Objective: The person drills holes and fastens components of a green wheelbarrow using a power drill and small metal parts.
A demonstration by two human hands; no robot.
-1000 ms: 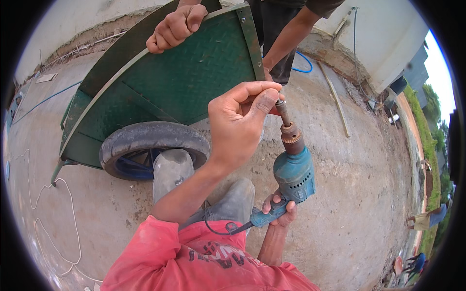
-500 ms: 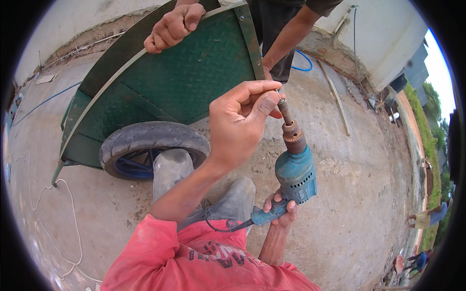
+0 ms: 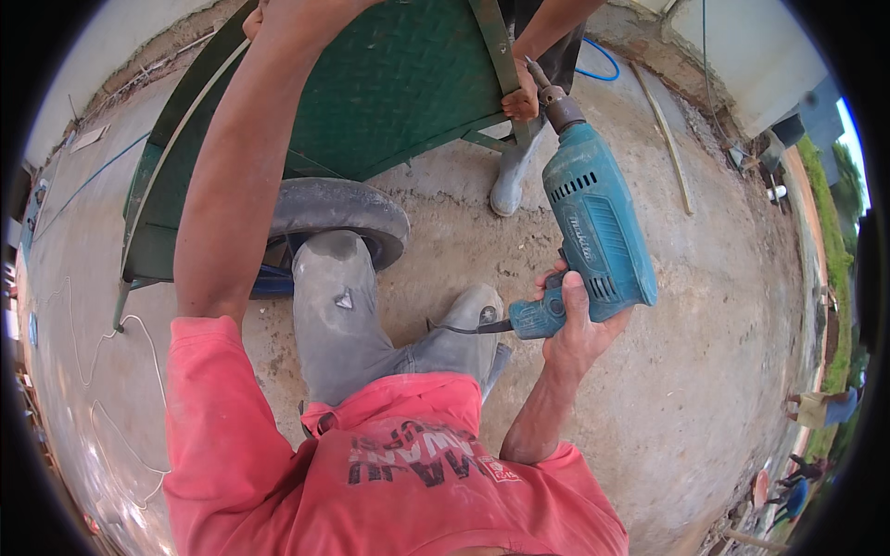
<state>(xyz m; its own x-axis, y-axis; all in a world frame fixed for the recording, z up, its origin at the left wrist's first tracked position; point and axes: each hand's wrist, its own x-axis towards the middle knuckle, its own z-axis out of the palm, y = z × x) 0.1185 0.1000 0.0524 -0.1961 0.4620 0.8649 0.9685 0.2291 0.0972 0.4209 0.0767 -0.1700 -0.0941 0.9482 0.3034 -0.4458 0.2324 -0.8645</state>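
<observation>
My right hand (image 3: 579, 324) is wrapped round the handle of a teal power drill (image 3: 598, 218). The drill points away from me and up, with a slim bit (image 3: 535, 72) in its chuck (image 3: 561, 109). Its tip is near the frame of a green metal cart (image 3: 389, 93) with a patterned panel. My left arm stretches forward over the cart's left side, and my left hand (image 3: 311, 11) is partly cut off at the top edge, its fingers out of sight. Another person's hand (image 3: 522, 100) grips the cart's frame just left of the drill bit.
A black-tyred wheel (image 3: 343, 208) of the cart stands beside my knee. The other person's boot (image 3: 510, 181) is on the concrete floor (image 3: 686, 371). A wooden strip (image 3: 663, 139) and a blue hose (image 3: 607, 69) lie ahead to the right. A pale cord (image 3: 102, 417) curls at the left.
My left hand has left the drill's tip and reached up and forward over the cart. The drill, still in my right hand, has been raised and moved forward toward the cart's frame.
</observation>
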